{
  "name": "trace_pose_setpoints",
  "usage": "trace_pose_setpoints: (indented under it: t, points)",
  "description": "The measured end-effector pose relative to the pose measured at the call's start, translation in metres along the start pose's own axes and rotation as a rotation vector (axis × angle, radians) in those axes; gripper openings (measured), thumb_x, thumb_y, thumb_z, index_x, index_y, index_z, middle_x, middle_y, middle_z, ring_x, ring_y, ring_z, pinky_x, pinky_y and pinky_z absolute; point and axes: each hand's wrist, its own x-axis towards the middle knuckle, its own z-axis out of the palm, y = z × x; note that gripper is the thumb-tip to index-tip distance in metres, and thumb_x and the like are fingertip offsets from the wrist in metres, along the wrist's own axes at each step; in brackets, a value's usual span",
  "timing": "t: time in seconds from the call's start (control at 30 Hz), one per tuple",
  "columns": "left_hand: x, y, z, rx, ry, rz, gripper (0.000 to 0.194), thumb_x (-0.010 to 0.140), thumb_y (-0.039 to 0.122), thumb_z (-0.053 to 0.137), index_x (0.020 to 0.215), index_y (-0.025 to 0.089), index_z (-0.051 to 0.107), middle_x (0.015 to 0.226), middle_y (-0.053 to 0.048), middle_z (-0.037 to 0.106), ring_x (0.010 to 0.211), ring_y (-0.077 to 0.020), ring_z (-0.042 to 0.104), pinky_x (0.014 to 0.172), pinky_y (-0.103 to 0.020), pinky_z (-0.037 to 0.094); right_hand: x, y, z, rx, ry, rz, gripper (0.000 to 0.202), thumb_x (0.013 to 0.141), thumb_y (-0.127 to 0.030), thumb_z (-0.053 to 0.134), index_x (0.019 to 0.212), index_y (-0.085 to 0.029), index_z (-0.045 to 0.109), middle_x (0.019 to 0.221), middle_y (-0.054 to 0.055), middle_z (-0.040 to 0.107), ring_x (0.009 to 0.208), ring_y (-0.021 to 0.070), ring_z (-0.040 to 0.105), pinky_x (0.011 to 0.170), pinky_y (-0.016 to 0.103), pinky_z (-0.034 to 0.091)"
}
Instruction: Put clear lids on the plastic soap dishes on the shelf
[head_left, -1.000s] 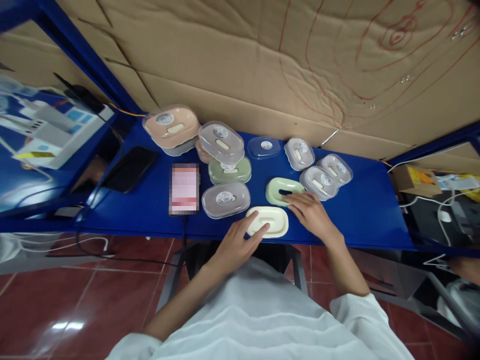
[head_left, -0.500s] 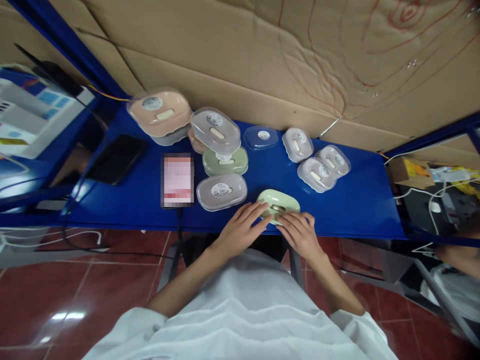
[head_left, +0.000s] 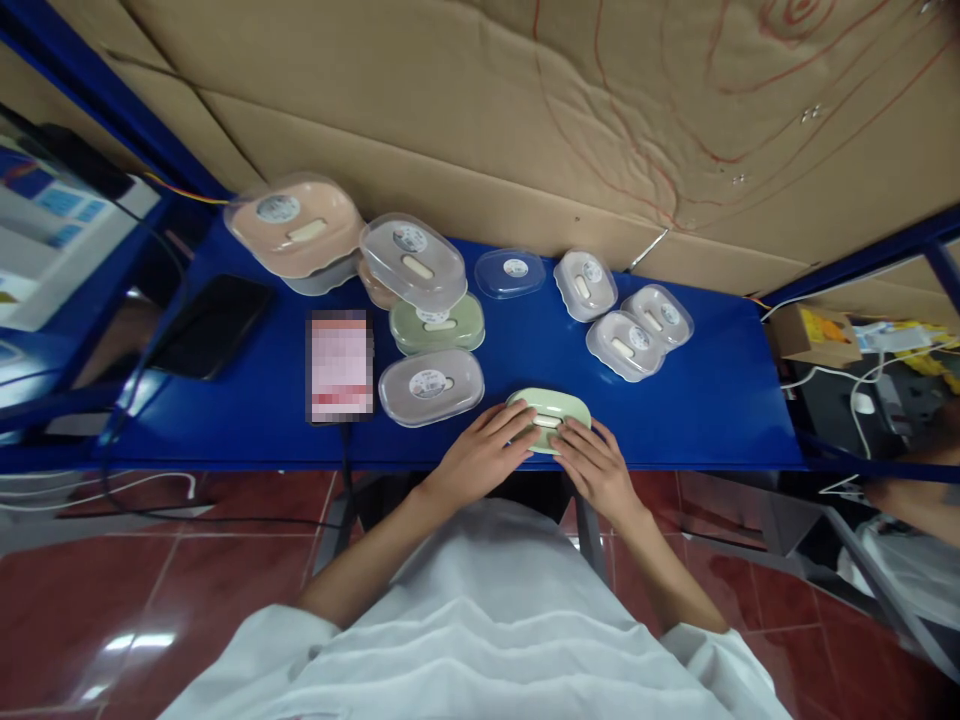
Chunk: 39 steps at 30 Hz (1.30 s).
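Observation:
Near the table's front edge lies a light green oval plastic box (head_left: 559, 402) with a pale oblong piece in the middle of its top. No clear cover shows over it. My left hand (head_left: 487, 450) grips its left end, fingertips resting on the top. Around the right end is my right hand (head_left: 596, 465), its fingers bent over the top beside the pale piece. A clear lid (head_left: 510, 274) with a round label lies apart, farther back. To the left sits a grey box (head_left: 457, 390) under a clear lid.
Stacked at the back left are a large peach box (head_left: 337, 225), a grey lidded box (head_left: 442, 275) and a green lidded box (head_left: 480, 325). Small lidded boxes (head_left: 626, 365) stand at right. A blurred-out screen (head_left: 340, 365) and a black tablet-like object (head_left: 210, 325) lie left. Cardboard (head_left: 420, 120) walls the back.
The view has shifted slightly. My fingers have moved a little on the green box, and more of the pale piece on its top shows between them. The other boxes stay put.

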Motion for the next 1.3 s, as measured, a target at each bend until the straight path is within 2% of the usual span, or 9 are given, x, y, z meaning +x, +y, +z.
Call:
trace_pose_setpoints:
  t: [0.1, 0.3, 0.4, 0.57, 0.67, 0.8, 1.0, 1.13, 1.3]
  points:
    - [-0.009, 0.001, -0.001, 0.001, 0.029, -0.049, 0.031, 0.107, 0.023, 0.060, 0.136, 0.018, 0.068, 0.148, -0.013, 0.067, 0.148, -0.0297, 0.055, 0.121, -0.048, 0.049, 0.039, 0.020, -0.007, 0.041, -0.050, -0.017, 0.042, 0.109, -0.026, 0.053, 0.149, -0.033, 0.062, 0.146, 0.005, 0.070, 0.145, 0.0263, 0.060, 0.124, 0.056, 0.043]
    - [-0.016, 0.002, -0.006, -0.046, 0.067, -0.077, 0.032, 0.106, 0.024, 0.060, 0.137, 0.016, 0.066, 0.149, -0.014, 0.064, 0.150, -0.0311, 0.052, 0.122, -0.051, 0.050, 0.203, 0.077, 0.021, -0.043, -0.078, 0.025, 0.060, 0.107, -0.014, 0.034, 0.166, -0.014, 0.039, 0.176, 0.013, 0.032, 0.166, 0.0268, 0.025, 0.134, 0.055, 0.025]
    - [-0.016, 0.002, -0.006, -0.076, 0.092, -0.102, 0.033, 0.106, 0.023, 0.060, 0.137, 0.017, 0.066, 0.152, -0.015, 0.061, 0.151, -0.0308, 0.051, 0.122, -0.052, 0.050, 0.243, 0.084, 0.037, -0.131, -0.138, 0.117, 0.059, 0.105, -0.020, 0.047, 0.163, -0.009, 0.042, 0.168, 0.021, 0.043, 0.161, 0.0379, 0.031, 0.131, 0.069, 0.014]
    - [-0.017, 0.002, -0.005, -0.102, 0.160, -0.128, 0.033, 0.101, 0.019, 0.062, 0.134, 0.017, 0.066, 0.159, -0.020, 0.050, 0.153, -0.0339, 0.047, 0.121, -0.054, 0.051, 0.180, 0.079, 0.026, -0.110, -0.137, 0.017, 0.054, 0.102, -0.046, 0.066, 0.150, -0.021, 0.061, 0.144, 0.020, 0.060, 0.143, 0.0360, 0.053, 0.128, 0.069, 0.024]
    - [-0.016, 0.003, -0.005, -0.144, 0.149, -0.108, 0.032, 0.098, 0.017, 0.063, 0.130, 0.019, 0.067, 0.155, -0.020, 0.051, 0.149, -0.0342, 0.051, 0.119, -0.053, 0.052, 0.122, 0.074, 0.000, 0.035, -0.105, 0.064, 0.055, 0.102, -0.048, 0.066, 0.151, -0.025, 0.059, 0.154, 0.017, 0.054, 0.149, 0.0341, 0.049, 0.123, 0.059, 0.043]
    - [-0.017, 0.003, -0.002, -0.170, 0.167, -0.180, 0.031, 0.099, 0.021, 0.066, 0.130, 0.019, 0.065, 0.157, -0.020, 0.050, 0.146, -0.0343, 0.055, 0.117, -0.051, 0.055, 0.075, 0.049, -0.031, 0.190, -0.109, 0.163, 0.050, 0.108, -0.041, 0.056, 0.158, -0.033, 0.052, 0.158, 0.011, 0.056, 0.150, 0.0295, 0.053, 0.124, 0.054, 0.047]
    - [-0.019, 0.003, 0.003, -0.184, 0.182, -0.279, 0.057, 0.104, 0.031, 0.064, 0.157, 0.023, 0.046, 0.168, -0.020, 0.041, 0.152, -0.0333, 0.051, 0.115, -0.048, 0.057, 0.044, -0.002, -0.011, 0.004, -0.119, 0.021, 0.068, 0.108, -0.034, 0.058, 0.170, -0.036, 0.030, 0.172, 0.010, 0.041, 0.164, 0.0330, 0.029, 0.129, 0.063, 0.039]
    - [-0.020, 0.001, 0.003, -0.191, 0.177, -0.293, 0.051, 0.105, 0.031, 0.064, 0.154, 0.024, 0.051, 0.166, -0.018, 0.045, 0.153, -0.0310, 0.050, 0.116, -0.046, 0.056, 0.038, 0.004, 0.007, -0.096, -0.083, -0.109, 0.082, 0.105, -0.031, 0.064, 0.173, -0.035, 0.018, 0.170, 0.011, 0.044, 0.164, 0.0317, 0.030, 0.131, 0.066, 0.032]
    - [-0.020, -0.002, 0.003, -0.276, 0.145, -0.367, 0.060, 0.101, 0.032, 0.071, 0.156, 0.029, 0.049, 0.166, -0.014, 0.047, 0.151, -0.0290, 0.053, 0.118, -0.046, 0.053, 0.042, 0.020, 0.006, -0.101, -0.098, -0.197, 0.081, 0.102, -0.029, 0.070, 0.170, -0.037, 0.027, 0.163, 0.008, 0.054, 0.159, 0.0301, 0.041, 0.131, 0.065, 0.033]
